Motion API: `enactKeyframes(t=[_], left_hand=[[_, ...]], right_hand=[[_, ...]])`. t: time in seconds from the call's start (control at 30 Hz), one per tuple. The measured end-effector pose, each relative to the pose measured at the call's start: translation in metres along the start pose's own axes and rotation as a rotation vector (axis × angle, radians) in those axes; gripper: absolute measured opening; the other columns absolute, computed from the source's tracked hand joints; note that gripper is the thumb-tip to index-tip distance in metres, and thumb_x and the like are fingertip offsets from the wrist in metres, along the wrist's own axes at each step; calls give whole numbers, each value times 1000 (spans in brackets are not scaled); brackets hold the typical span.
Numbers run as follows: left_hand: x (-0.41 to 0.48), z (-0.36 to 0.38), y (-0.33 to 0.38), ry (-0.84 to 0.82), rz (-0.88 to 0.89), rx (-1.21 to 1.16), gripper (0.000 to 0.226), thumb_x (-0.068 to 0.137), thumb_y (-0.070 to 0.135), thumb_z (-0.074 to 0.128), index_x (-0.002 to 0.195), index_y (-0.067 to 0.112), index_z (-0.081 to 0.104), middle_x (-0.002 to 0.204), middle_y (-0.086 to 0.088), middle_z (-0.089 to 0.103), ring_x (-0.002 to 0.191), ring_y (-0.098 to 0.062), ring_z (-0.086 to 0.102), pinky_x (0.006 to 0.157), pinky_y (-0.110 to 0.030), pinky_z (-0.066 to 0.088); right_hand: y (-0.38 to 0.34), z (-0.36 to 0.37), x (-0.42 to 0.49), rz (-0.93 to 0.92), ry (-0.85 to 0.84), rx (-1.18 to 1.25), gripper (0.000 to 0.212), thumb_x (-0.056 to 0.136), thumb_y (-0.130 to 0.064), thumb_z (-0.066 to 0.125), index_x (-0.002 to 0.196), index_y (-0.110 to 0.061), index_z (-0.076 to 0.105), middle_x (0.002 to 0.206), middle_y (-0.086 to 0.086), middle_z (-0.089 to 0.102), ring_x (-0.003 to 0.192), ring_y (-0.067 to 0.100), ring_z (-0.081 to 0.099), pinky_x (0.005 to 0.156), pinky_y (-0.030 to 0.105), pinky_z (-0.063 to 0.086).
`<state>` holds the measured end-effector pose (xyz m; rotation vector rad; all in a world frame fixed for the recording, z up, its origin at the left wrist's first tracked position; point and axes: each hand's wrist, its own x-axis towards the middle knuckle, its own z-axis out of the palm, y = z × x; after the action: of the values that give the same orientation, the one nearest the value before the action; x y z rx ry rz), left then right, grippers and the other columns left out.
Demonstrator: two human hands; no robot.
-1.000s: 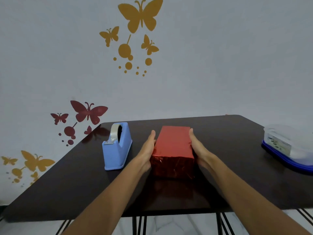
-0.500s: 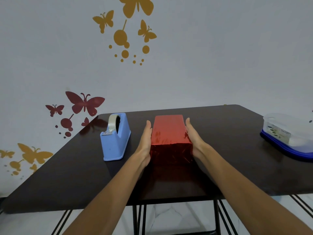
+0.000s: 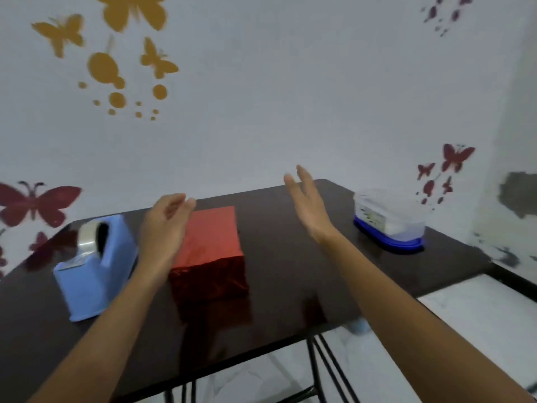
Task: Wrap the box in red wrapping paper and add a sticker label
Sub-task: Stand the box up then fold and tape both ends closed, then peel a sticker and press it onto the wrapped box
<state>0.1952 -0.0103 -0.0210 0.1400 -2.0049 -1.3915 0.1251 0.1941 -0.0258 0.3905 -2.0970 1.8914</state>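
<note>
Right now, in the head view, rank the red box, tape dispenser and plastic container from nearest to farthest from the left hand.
1. Red box: right beside the left hand, on its right.
2. Tape dispenser: just to the hand's left, a close second.
3. Plastic container: far off to the right, beyond the right hand.

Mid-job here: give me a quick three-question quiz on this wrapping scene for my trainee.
1. True or false: the right hand grips the red box.
2. What stands on the table to the box's left? A) scissors B) blue tape dispenser C) mug
3. Fill in: the clear container rests on a ___ base.
Key: 1 false, the hand is open and apart from the box; 2 B; 3 blue.
</note>
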Motion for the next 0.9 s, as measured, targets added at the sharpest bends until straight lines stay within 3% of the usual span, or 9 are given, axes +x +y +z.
enactKeyframes(t=[0.13, 0.23, 0.4, 0.5, 0.63, 0.7, 0.77, 0.83, 0.9], left_hand=[[1, 90, 45, -389, 204, 12, 10, 86, 14, 66, 88, 22, 71, 88, 8, 69, 84, 1, 63, 85, -19, 46], [-1, 183, 70, -669, 298, 85, 12, 84, 13, 69, 93, 19, 74, 96, 7, 70, 95, -6, 63, 91, -22, 46], [-3, 309, 82, -889, 343, 337, 21, 86, 1, 63, 103, 6, 73, 110, -8, 70, 103, -17, 63, 84, -20, 46], [-3, 364, 76, -1016, 322, 697, 37, 86, 22, 67, 112, -5, 63, 114, -24, 62, 110, -33, 58, 91, -40, 47], [1, 391, 73, -1170, 351, 1016, 39, 91, 35, 58, 116, 6, 61, 122, -9, 61, 112, -25, 55, 88, -32, 42], [3, 390, 77, -1189, 394, 1013, 36, 89, 32, 59, 113, 6, 65, 114, -11, 64, 106, -27, 58, 83, -30, 45], [-1, 385, 81, -1214, 431, 993, 31, 88, 31, 58, 98, 4, 68, 89, -15, 62, 87, -31, 57, 68, -27, 43], [-2, 381, 83, -1198, 443, 937, 28, 89, 30, 58, 72, 7, 59, 65, -4, 50, 68, -23, 48, 57, -24, 35], [0, 380, 84, -1138, 452, 847, 32, 88, 25, 60, 62, 9, 51, 60, -2, 46, 58, -17, 41, 51, -24, 30]], right_hand=[[8, -108, 9, -127, 466, -129, 43, 99, -34, 42, 138, -18, 42, 143, -4, 43, 131, 12, 38, 107, 25, 29], [43, -172, 12, 92, 681, -166, 44, 99, -32, 39, 140, -17, 39, 146, 0, 40, 133, 18, 38, 108, 33, 30], [83, -201, 26, 365, 518, -83, 49, 99, -26, 42, 144, -10, 31, 149, 9, 34, 134, 28, 35, 107, 36, 30], [99, -204, 31, 370, 486, -104, 41, 98, -20, 39, 138, -8, 42, 141, 12, 45, 125, 27, 44, 103, 38, 36], [113, -199, 27, 280, 519, -81, 36, 99, -22, 34, 129, -11, 50, 125, 8, 56, 112, 23, 53, 98, 40, 45], [113, -198, 27, 262, 531, -63, 36, 99, -24, 33, 129, -12, 50, 124, 7, 57, 113, 23, 53, 99, 41, 45], [115, -197, 27, 266, 545, -45, 37, 100, -24, 34, 131, -13, 49, 127, 6, 55, 117, 23, 51, 101, 42, 44], [115, -197, 26, 265, 552, -38, 38, 101, -25, 34, 134, -13, 47, 132, 4, 51, 122, 22, 48, 104, 39, 41], [115, -197, 27, 252, 565, -27, 37, 101, -24, 34, 133, -12, 47, 134, 5, 50, 120, 20, 47, 100, 31, 40]])
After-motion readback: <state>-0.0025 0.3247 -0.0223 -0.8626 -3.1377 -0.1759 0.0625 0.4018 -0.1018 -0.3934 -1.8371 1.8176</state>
